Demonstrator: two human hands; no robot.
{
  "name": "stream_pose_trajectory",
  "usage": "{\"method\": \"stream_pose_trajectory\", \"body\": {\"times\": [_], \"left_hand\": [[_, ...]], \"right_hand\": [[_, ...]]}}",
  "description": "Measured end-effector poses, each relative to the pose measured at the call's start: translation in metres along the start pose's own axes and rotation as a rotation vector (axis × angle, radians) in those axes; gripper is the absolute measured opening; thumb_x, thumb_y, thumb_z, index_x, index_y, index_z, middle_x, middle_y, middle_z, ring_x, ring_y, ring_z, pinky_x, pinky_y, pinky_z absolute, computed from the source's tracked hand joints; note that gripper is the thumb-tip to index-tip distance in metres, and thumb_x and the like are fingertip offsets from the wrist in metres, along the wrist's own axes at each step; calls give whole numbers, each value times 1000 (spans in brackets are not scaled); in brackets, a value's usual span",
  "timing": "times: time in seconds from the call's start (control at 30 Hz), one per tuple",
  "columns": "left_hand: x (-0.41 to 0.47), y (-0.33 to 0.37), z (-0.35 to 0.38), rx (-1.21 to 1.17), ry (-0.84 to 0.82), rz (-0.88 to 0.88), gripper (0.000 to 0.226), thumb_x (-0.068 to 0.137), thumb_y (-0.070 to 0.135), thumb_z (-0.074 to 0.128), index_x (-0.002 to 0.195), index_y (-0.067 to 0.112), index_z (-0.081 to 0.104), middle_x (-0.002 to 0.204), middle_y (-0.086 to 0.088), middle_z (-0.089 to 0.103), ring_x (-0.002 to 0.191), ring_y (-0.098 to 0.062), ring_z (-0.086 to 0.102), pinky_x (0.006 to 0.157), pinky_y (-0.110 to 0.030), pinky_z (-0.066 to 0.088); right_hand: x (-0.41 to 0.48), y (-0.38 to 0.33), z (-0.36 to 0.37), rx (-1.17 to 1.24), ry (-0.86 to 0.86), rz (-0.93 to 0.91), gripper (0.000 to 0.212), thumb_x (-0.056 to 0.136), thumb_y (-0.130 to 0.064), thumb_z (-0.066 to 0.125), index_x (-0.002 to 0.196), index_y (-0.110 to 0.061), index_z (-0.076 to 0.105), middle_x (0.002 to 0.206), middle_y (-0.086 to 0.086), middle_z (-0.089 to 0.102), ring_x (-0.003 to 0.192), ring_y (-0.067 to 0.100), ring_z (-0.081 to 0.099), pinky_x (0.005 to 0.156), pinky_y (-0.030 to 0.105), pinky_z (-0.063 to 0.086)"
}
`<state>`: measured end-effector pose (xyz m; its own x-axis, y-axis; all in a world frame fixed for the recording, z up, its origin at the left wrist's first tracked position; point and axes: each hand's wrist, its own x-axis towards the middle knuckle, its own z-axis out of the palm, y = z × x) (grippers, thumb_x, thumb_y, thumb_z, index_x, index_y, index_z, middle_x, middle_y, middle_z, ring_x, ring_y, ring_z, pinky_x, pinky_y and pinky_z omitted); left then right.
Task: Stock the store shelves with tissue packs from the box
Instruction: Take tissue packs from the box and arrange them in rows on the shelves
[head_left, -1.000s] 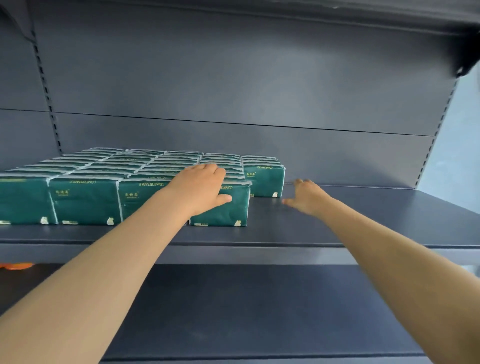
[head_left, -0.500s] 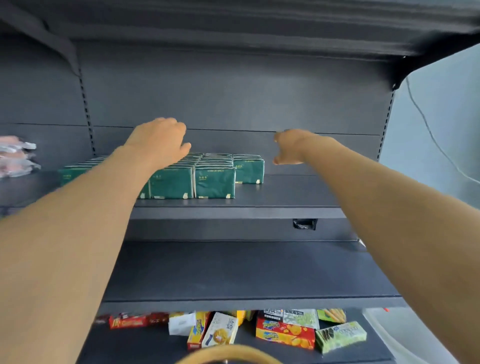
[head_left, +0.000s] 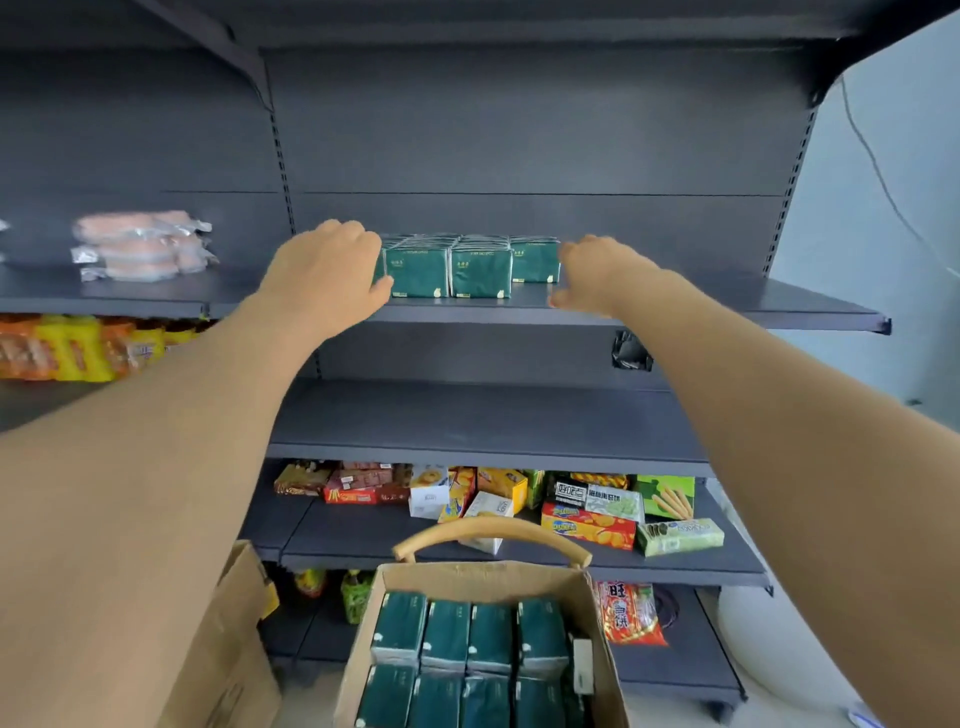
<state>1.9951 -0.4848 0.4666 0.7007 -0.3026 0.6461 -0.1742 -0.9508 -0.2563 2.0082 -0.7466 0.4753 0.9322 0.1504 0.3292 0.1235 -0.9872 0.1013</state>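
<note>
Green tissue packs (head_left: 470, 266) stand in rows on the upper dark shelf (head_left: 727, 306). My left hand (head_left: 332, 273) hovers in front of the rows' left part, fingers relaxed, holding nothing. My right hand (head_left: 592, 275) hangs just right of the packs, fingers loosely curled, empty. Below, an open cardboard box (head_left: 483, 582) holds several more green tissue packs (head_left: 467, 654) standing side by side.
Pink sausage packets (head_left: 143, 244) lie on the shelf to the left. The shelf below the tissues (head_left: 493, 421) is bare. Snack boxes (head_left: 587, 512) fill a lower shelf. A curved wooden handle (head_left: 491, 532) arches behind the box. A second carton (head_left: 228, 639) stands at left.
Both hands have pulled back from the shelf and the packs. The view has backed away and tilted down, bringing the lower shelves and the box into sight.
</note>
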Motion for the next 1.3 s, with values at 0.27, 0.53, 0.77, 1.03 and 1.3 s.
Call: {"method": "stream_pose_trajectory", "body": {"times": [0.27,0.53,0.77,1.03,1.3], "left_hand": [[-67,8,91,-89,-241,43,39,97,37,44,118,7,54,114,-8,56,108,-24,52,84,-36,46],[-116,6,233,-210,-556,133,38,97,38,42,122,10,51,120,-5,53,115,-21,49,89,-34,43],[-166,26,327,-359,-774,241,37,98,38,41,121,12,51,118,-4,54,110,-21,50,85,-33,44],[-238,76,402,-411,-1032,300,40,99,38,39,124,9,49,126,-6,51,118,-23,48,91,-34,43],[-304,114,464,-416,-1184,252,46,98,42,38,130,11,48,128,-4,52,116,-19,50,89,-31,47]], "right_hand": [[-19,-35,94,24,-194,0,49,93,-36,53,131,-5,43,128,16,47,120,34,43,94,42,42],[-33,-68,249,25,-540,90,45,94,-33,51,130,-7,45,128,12,50,119,28,47,93,38,44],[-88,-81,361,97,-820,222,52,93,-35,53,138,-11,40,135,10,47,123,27,46,93,36,44],[-143,-77,457,161,-981,316,45,95,-33,46,132,-7,42,133,12,49,121,29,47,98,40,43],[-181,-56,552,231,-1144,389,47,94,-31,52,132,-5,44,130,15,53,120,31,48,98,39,43]]}}
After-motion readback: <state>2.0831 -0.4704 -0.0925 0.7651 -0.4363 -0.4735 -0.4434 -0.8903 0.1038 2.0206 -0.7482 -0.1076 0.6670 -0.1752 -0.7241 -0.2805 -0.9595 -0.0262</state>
